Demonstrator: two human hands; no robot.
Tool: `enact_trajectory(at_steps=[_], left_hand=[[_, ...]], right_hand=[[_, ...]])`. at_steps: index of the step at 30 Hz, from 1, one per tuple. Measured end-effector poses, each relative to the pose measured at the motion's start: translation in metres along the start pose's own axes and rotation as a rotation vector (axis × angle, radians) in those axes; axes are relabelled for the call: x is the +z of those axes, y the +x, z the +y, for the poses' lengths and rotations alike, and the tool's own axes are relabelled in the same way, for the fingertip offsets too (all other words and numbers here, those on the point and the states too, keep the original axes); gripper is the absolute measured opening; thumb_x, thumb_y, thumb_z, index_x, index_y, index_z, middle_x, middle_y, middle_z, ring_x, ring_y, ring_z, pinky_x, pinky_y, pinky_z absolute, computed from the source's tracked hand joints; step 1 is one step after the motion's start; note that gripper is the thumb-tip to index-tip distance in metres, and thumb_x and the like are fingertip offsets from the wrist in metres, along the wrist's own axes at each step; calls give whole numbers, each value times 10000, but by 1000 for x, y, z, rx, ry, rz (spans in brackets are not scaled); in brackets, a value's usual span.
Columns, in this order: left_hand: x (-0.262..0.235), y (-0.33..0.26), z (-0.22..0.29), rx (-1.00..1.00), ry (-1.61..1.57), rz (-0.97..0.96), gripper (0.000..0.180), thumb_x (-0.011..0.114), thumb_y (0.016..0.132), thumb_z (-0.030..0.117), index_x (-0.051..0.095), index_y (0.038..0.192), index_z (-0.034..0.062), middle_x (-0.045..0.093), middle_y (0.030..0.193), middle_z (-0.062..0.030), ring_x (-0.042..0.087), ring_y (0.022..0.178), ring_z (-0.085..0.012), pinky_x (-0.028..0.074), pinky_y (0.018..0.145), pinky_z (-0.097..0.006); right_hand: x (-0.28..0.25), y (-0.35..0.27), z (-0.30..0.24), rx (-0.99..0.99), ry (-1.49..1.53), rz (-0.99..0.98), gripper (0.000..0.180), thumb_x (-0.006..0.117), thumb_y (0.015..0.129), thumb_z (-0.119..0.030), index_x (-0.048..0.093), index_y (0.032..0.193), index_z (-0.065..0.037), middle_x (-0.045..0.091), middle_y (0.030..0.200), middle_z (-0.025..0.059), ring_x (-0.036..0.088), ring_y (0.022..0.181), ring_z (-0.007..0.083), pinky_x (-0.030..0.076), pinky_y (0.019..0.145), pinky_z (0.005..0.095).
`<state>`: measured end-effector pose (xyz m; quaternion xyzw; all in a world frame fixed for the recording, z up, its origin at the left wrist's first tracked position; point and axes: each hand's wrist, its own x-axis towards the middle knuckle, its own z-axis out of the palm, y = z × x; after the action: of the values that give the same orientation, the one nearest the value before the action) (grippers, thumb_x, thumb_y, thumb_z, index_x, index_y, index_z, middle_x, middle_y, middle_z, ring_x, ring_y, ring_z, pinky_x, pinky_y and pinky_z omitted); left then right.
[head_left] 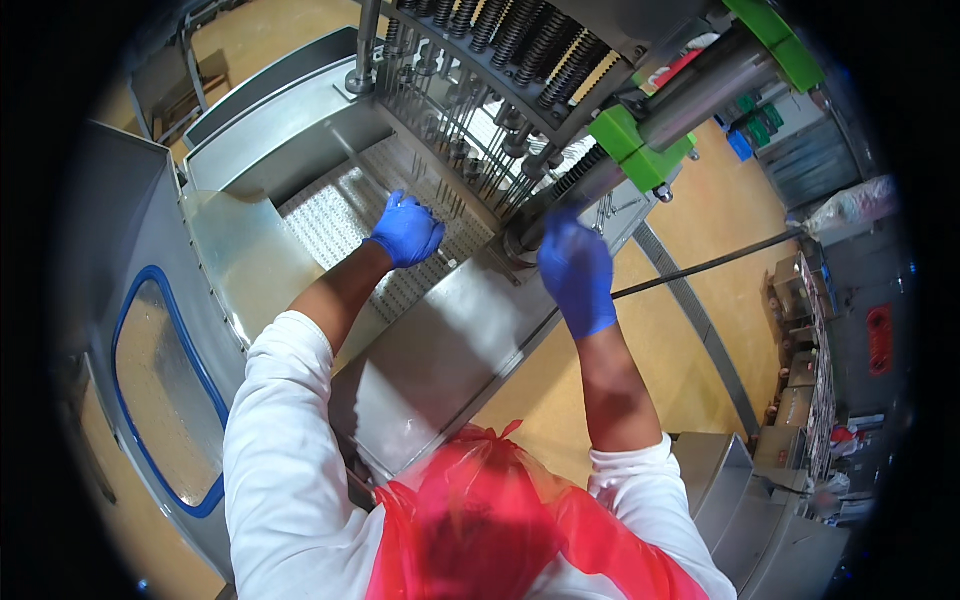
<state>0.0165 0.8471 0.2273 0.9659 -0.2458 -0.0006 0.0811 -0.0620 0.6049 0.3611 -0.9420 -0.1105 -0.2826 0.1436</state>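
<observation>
My left hand (407, 230), in a blue glove, is over the white perforated belt (325, 222) of a steel machine. Its fingers are curled in close to the thin hanging needles (447, 190); whatever they may hold is hidden or too small to make out. My right hand (577, 265), also gloved in blue, is raised beside the steel column (560, 195) at the machine's right side. Motion smears its fingers, so their closure does not show. Above the needles sits a block with rows of dark coil springs (515, 40).
Green clamps (640, 148) grip the thick shaft (710, 85) at upper right. A smooth steel ledge (440, 360) lies before me. At left is a blue-edged window panel (165, 390). A black hose (710, 265) crosses over the floor drain (690, 320) on the right.
</observation>
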Motion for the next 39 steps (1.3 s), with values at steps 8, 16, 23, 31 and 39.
enact_trajectory(at_steps=[8,16,23,31,39], left_hand=[[-14,1,2,-16,-9,-72,516,346,1019,350,767,1002,51,710,1103,-151,584,1150,-349,228,1174,-552],[-5,1,3,-1,11,-28,509,352,1016,356,769,1011,65,710,1106,-144,583,1163,-334,233,1167,-555],[-8,4,4,-9,-12,-22,522,353,1023,374,766,988,57,710,1114,-138,578,1172,-332,225,1172,-554],[-15,4,6,-13,-14,-38,532,343,1029,373,765,999,52,710,1105,-141,572,1176,-338,216,1177,-547],[-14,5,7,-11,0,-75,534,323,1033,367,770,1032,76,710,1132,-131,571,1195,-342,220,1180,-553]], right_hand=[[-32,18,-44,27,90,75,182,515,1021,-264,550,1006,-85,650,696,182,654,637,410,508,552,506],[-27,12,-23,218,-82,-91,230,499,1028,-260,611,956,-73,686,765,223,684,705,417,541,614,507],[-12,6,-10,192,-280,-172,178,583,1002,-236,603,928,-75,677,731,190,685,680,387,539,580,483],[-1,1,0,122,-272,-120,230,556,1014,-271,552,891,-77,666,675,183,667,593,395,517,505,505],[0,-5,-12,189,-228,-103,237,533,1009,-296,587,945,-74,687,708,199,677,641,428,539,580,533]])
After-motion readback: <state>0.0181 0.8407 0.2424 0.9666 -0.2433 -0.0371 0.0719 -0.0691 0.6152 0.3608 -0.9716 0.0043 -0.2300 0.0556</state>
